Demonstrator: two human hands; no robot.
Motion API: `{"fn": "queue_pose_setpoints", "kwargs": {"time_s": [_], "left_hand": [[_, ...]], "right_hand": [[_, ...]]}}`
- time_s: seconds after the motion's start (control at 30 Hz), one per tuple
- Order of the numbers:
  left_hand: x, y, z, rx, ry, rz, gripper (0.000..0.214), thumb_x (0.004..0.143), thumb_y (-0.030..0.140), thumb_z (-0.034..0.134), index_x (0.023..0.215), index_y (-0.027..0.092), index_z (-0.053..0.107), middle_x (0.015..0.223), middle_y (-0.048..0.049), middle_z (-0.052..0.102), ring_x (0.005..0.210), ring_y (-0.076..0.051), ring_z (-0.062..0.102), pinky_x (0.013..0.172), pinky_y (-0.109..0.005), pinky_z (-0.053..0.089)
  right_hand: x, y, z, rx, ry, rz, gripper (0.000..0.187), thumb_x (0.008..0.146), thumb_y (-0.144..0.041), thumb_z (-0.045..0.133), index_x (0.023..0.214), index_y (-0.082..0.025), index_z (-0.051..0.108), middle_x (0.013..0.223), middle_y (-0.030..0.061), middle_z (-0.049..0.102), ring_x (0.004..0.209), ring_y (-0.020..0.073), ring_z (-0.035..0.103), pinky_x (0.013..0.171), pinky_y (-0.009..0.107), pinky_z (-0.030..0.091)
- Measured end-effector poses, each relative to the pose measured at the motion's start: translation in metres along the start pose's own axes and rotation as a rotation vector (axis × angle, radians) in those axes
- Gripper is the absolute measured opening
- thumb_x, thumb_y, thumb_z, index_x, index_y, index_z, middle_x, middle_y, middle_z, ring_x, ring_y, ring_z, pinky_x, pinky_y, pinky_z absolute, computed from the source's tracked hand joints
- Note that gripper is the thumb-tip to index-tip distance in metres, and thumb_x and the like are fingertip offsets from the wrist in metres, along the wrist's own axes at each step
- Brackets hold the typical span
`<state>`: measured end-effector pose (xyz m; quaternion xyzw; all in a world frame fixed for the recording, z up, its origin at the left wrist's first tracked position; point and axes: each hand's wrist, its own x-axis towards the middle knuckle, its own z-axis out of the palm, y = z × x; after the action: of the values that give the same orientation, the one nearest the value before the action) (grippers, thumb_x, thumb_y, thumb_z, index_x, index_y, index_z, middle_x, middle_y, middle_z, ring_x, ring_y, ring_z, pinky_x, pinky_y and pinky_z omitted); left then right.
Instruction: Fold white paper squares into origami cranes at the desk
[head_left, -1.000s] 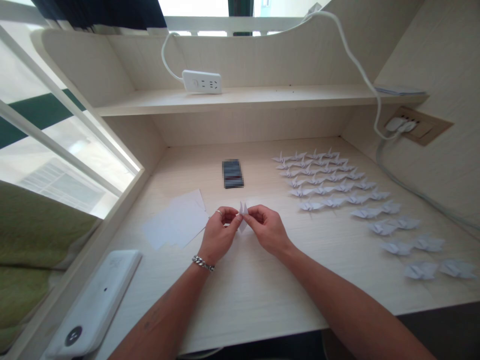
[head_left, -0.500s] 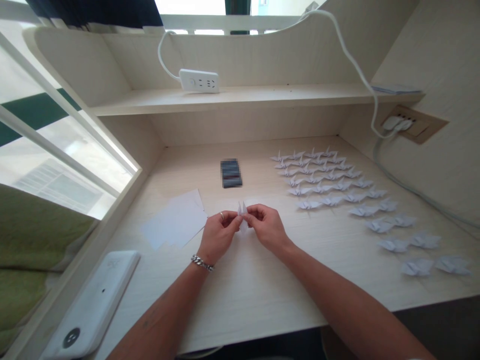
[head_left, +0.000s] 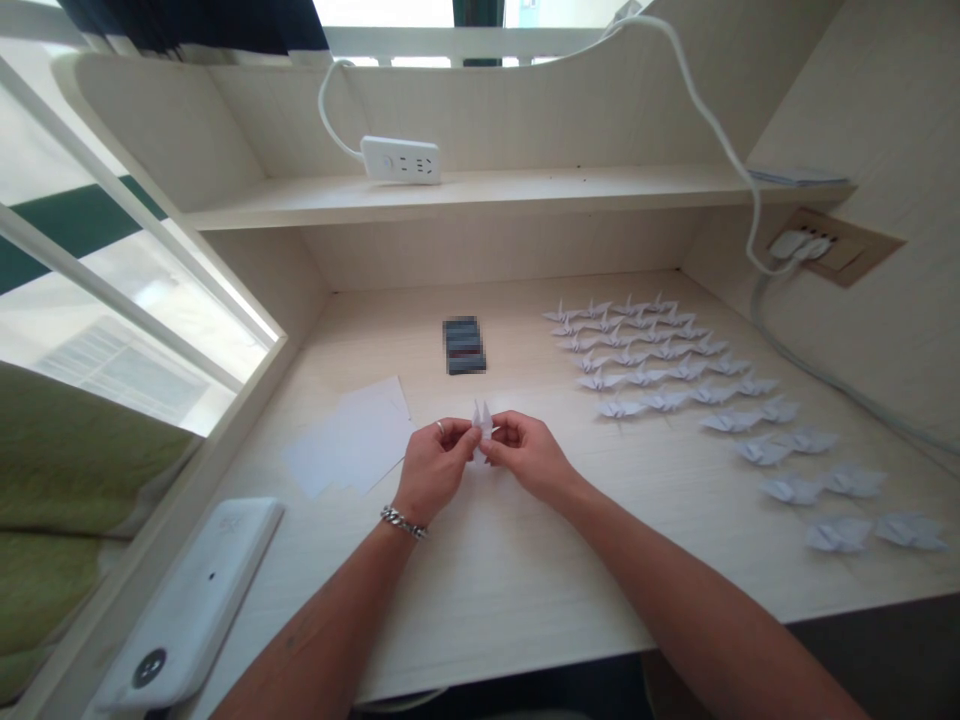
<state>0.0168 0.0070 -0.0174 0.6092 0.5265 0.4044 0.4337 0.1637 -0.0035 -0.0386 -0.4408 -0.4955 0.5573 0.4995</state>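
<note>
Between my two hands, just above the desk, is a small piece of folded white paper with two narrow points standing up. My left hand, wearing a ring and a chain bracelet, pinches its left side between thumb and fingers. From the right, my right hand pinches the same paper, thumb toward me. The fingertips cover its lower part. Several white paper cranes stand in rows on the right of the desk. Left of my hands lie flat sheets of white paper, overlapping.
A dark, blurred-out rectangular object lies beyond my hands. At the front left is a long white device. A power strip sits on the shelf, and a white cable runs down to a wall socket.
My hands still hold the folded paper and have shifted very slightly to the left. The right fingers have moved a little on the paper. The view has moved slightly.
</note>
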Motion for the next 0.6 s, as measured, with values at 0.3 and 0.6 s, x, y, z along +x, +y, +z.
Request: {"fn": "queue_pose_setpoints", "kwargs": {"time_s": [0.3,0.6], "left_hand": [[0.0002,-0.0009,0.0021,-0.145,-0.036,-0.040,0.025,0.073,0.034,0.069,0.085,0.012,0.072,0.075,-0.0053,0.072,0.064,-0.015,0.063,0.063,-0.026,0.051],[0.0024,-0.0056,0.0023,-0.216,0.028,-0.076,0.030,0.069,0.035,0.073,0.087,0.011,0.070,0.081,-0.0078,0.073,0.068,-0.016,0.065,0.065,-0.028,0.052]], "right_hand": [[0.0009,0.0027,0.0002,0.007,0.058,0.003,0.028,0.070,-0.028,0.072,0.092,-0.015,0.061,0.064,0.0002,0.065,0.060,0.0137,0.063,0.061,0.027,0.051],[0.0011,0.0057,0.0023,0.052,-0.048,0.041,0.026,0.067,-0.025,0.072,0.089,-0.016,0.061,0.063,-0.0019,0.064,0.061,0.0137,0.063,0.064,0.028,0.051]]}}
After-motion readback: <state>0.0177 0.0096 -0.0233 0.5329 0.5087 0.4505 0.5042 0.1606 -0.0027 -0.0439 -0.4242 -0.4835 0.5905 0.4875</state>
